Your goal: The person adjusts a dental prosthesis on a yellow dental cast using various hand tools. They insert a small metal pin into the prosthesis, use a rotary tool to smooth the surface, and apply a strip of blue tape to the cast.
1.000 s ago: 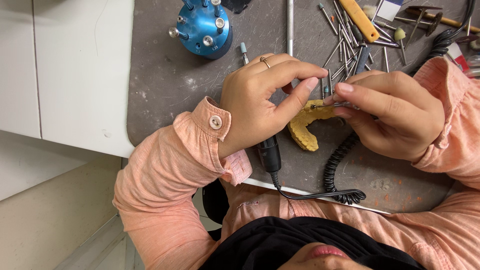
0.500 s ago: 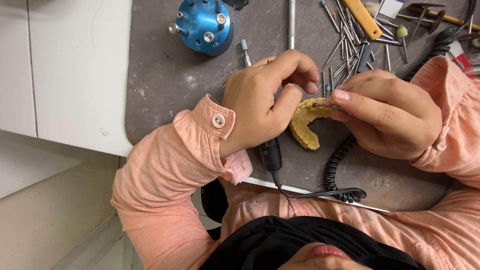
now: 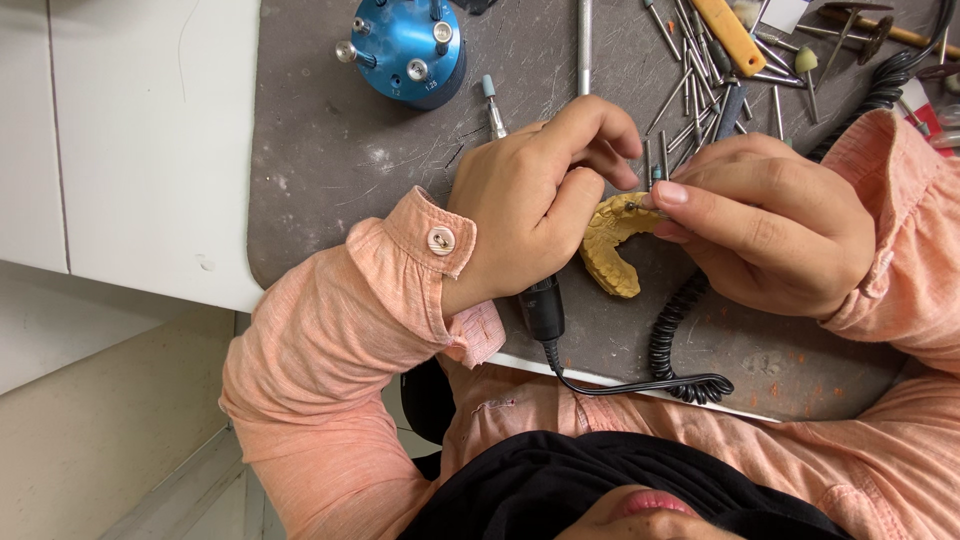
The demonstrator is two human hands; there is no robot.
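Left hand (image 3: pixel 535 200): clenched around a black rotary handpiece (image 3: pixel 540 305), its fingertips just beside the yellow dental cast (image 3: pixel 612 245). Right hand (image 3: pixel 775 225): pinching the cast's upper end, the cast lying on the grey surface (image 3: pixel 330 150) between both hands. Beyond the cast: loose metal burs (image 3: pixel 690 90); farther off, blue bur holder (image 3: pixel 405 45); near the cast, black coiled cord (image 3: pixel 672 335).

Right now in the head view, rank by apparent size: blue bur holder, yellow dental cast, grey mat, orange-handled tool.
1. grey mat
2. blue bur holder, cut off by the top edge
3. yellow dental cast, partly hidden under the hands
4. orange-handled tool, also cut off at the top

Ranks 2 and 3 are unsure.
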